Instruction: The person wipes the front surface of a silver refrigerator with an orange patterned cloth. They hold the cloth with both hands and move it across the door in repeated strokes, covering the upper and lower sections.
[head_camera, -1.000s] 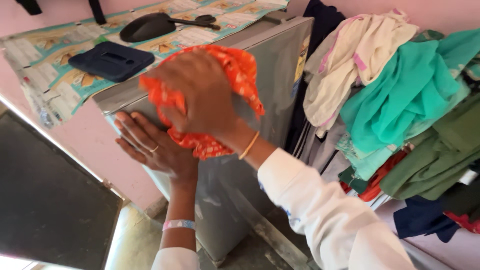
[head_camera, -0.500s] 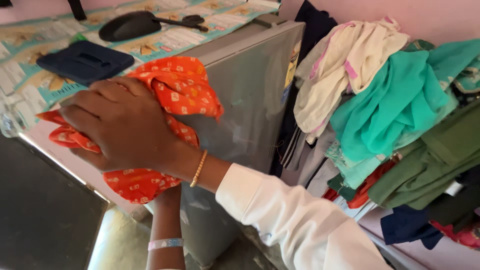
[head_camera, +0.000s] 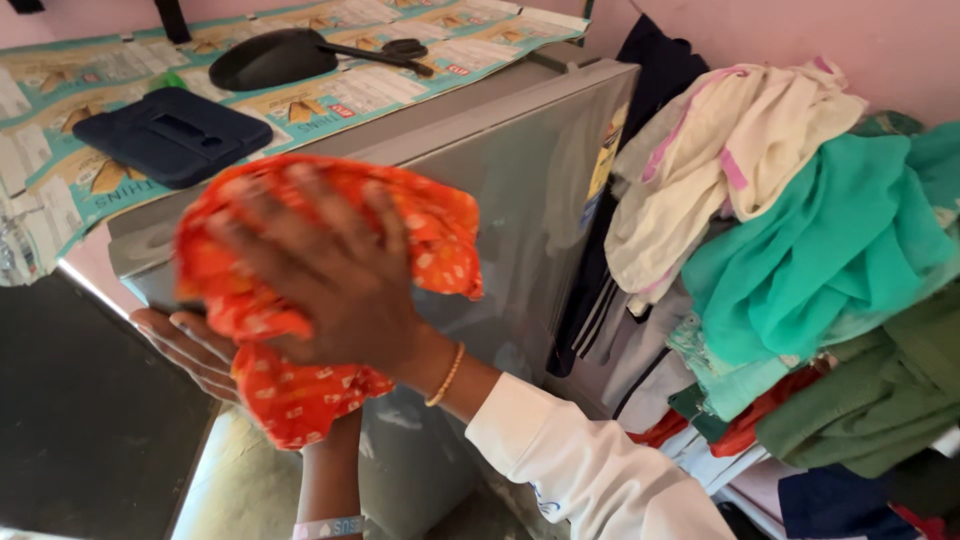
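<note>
head view | right hand (head_camera: 330, 270) spread flat on orange cloth (head_camera: 300, 300), now higher on grey fridge side (head_camera: 540, 200), centre-left of frame | left hand (head_camera: 190, 345) flat under cloth, fingers open | wiping moves upward

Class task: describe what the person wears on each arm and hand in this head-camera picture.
The right hand has a thin gold-coloured beaded bracelet at the wrist, and a white long sleeve with a small dark blue marking near its cuff. The left hand has bare fingers; its forearm carries a pale wristband with dark print, low in the picture.
</note>
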